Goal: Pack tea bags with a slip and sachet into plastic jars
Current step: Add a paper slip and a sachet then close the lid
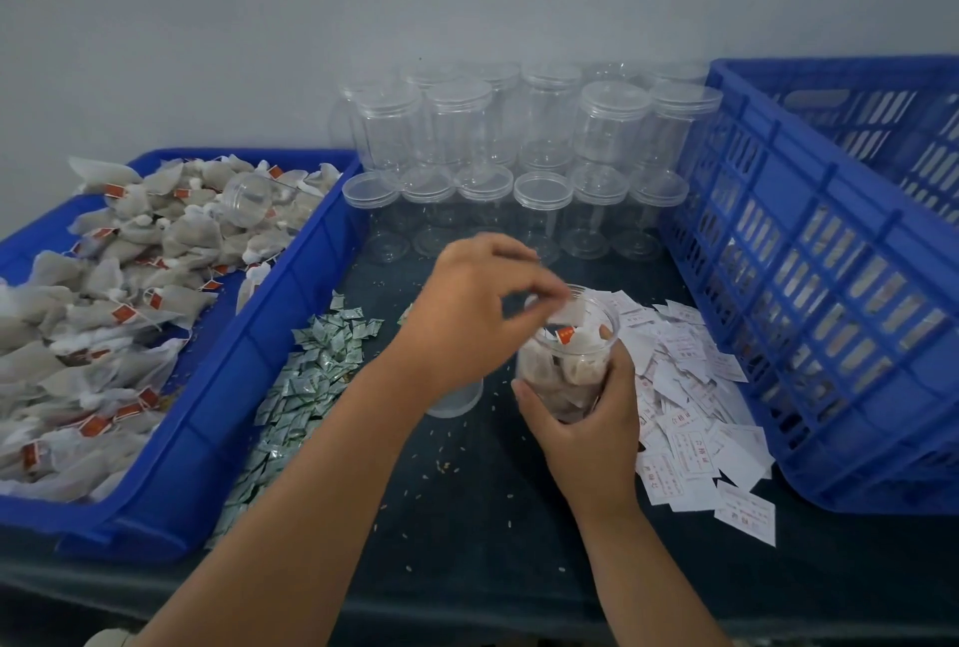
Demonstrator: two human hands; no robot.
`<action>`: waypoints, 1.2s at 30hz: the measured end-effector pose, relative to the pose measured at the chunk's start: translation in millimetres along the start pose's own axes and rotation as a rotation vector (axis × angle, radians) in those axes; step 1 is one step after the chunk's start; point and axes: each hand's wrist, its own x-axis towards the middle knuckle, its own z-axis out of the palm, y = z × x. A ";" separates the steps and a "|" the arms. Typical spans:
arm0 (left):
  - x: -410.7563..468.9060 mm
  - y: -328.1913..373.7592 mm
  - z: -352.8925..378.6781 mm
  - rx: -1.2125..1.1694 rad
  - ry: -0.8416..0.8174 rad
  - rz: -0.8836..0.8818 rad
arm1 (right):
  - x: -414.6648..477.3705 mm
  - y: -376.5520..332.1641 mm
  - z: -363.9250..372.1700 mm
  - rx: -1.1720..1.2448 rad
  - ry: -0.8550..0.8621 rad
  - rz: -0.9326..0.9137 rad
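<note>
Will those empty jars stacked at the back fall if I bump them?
Probably. The stacked jars look empty and thin-walled, so likely light. Two tiers high, a nudge may topple them; being round, they could roll.

Right hand [586, 420] around tea-filled jar [568, 366]

Dark table [467, 542] bears blue tray [249, 361], blue crate [809, 335], jars [542, 210], sachets [311, 376], slips [690, 387] (plus grains [441, 465]).

We are reaching our left arm in from the near left, our left hand [467, 319] hovering palm down, fingertips [550, 285] pinching a blurred white piece [568, 317]. Our right hand [586, 418] is gripping the jar [560, 366], thumb on its left, fingers curling round its right.
</note>
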 end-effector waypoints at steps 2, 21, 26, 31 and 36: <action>-4.3 -4.2 1.8 0.103 -0.243 -0.011 | -0.2 1.7 -1.1 -0.013 -0.004 0.006; -83.7 -75.0 44.8 0.347 -0.082 -0.663 | -2.4 -4.7 0.2 0.011 -0.075 0.011; -65.1 -60.9 28.9 -0.203 0.246 -0.786 | -4.0 2.8 -3.2 0.071 -0.207 0.010; -41.0 -30.3 8.6 -0.867 0.195 -0.703 | -6.5 -2.1 -2.2 -0.023 -0.346 -0.078; -43.0 -17.2 -7.6 -0.328 -0.225 -0.352 | -5.9 -4.6 -1.1 -0.125 -0.380 -0.124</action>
